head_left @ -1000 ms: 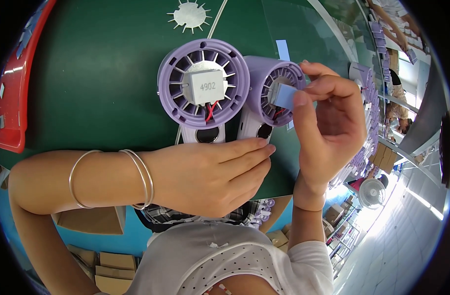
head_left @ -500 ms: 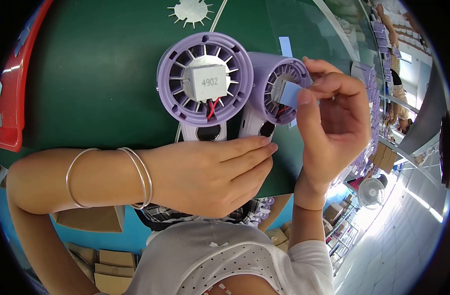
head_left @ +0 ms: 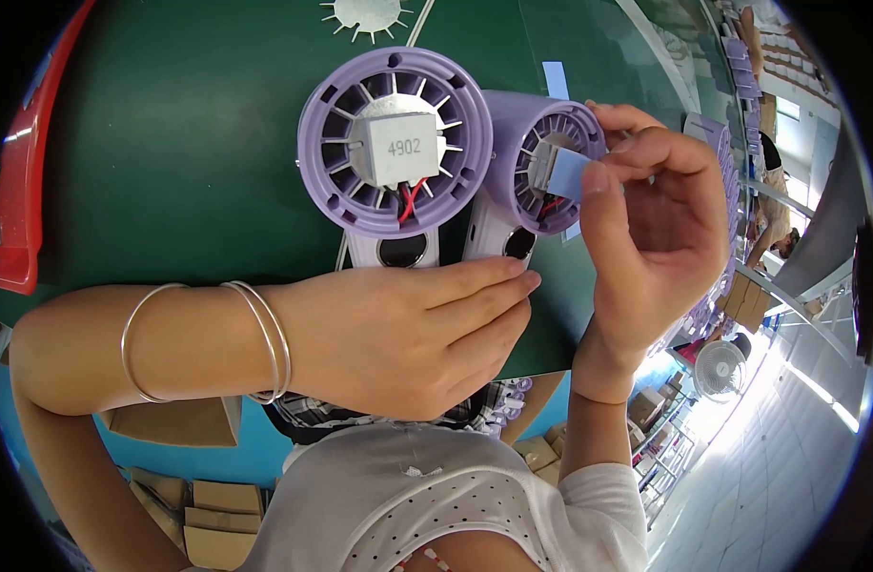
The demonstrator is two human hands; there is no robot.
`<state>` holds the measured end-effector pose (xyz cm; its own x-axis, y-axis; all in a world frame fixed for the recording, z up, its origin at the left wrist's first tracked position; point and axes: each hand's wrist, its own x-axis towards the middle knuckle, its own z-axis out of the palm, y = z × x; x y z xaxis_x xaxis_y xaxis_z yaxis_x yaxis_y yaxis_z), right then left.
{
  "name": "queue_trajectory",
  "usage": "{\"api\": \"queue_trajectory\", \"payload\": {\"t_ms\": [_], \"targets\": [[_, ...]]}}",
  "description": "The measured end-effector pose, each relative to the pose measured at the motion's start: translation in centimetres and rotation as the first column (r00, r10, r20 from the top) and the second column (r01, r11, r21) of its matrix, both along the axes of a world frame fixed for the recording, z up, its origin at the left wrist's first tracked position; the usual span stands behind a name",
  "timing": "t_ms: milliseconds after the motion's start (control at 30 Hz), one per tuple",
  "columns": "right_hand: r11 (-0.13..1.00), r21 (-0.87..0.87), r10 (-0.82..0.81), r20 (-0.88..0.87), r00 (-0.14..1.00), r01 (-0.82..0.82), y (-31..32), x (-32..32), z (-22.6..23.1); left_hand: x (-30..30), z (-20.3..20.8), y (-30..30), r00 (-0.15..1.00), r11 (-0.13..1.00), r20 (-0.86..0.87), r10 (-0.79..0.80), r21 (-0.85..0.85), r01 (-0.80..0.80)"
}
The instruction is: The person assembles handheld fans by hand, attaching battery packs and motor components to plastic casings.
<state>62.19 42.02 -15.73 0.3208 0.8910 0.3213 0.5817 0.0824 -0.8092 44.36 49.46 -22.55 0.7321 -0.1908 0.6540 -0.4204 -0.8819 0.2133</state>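
From where I stand, I see a pale grey-white top (head_left: pixel 360 486) at the bottom of the frame, with a black-dotted neckline panel (head_left: pixel 456 510), a tiny bow (head_left: pixel 423 471) and a short white sleeve (head_left: pixel 603 505) lower right. Red and white beads (head_left: pixel 436 561) show at the neck. Black-and-white checked cloth (head_left: pixel 308 418) covers the lap. Thin silver bangles (head_left: pixel 274 334) circle the left forearm (head_left: pixel 203 338), left of centre; the left hand (head_left: pixel 422 338) and right hand (head_left: pixel 660 253) are bare.

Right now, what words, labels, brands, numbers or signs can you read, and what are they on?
White block in the left purple fan: one dark printed number, legible, which I won't repeat.
Blue piece at the right hand: no writing shows.
Background boxes: too small to read.
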Motion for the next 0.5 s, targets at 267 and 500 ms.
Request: {"api": "queue_trajectory", "payload": {"t_ms": [267, 500], "targets": [[1.000, -0.024, -0.005, 0.266, 0.964, 0.011, 0.01, -0.79, 0.37, 0.21, -0.10, -0.08, 1.000, 1.000, 0.012, -0.002, -0.023, 0.002], [0.999, 0.032, 0.013, 0.609, 0.793, -0.041, 0.53, -0.57, 0.29, 0.32, -0.14, -0.09, 0.999, 0.997, 0.042, 0.008, -0.074, -0.005]]}}
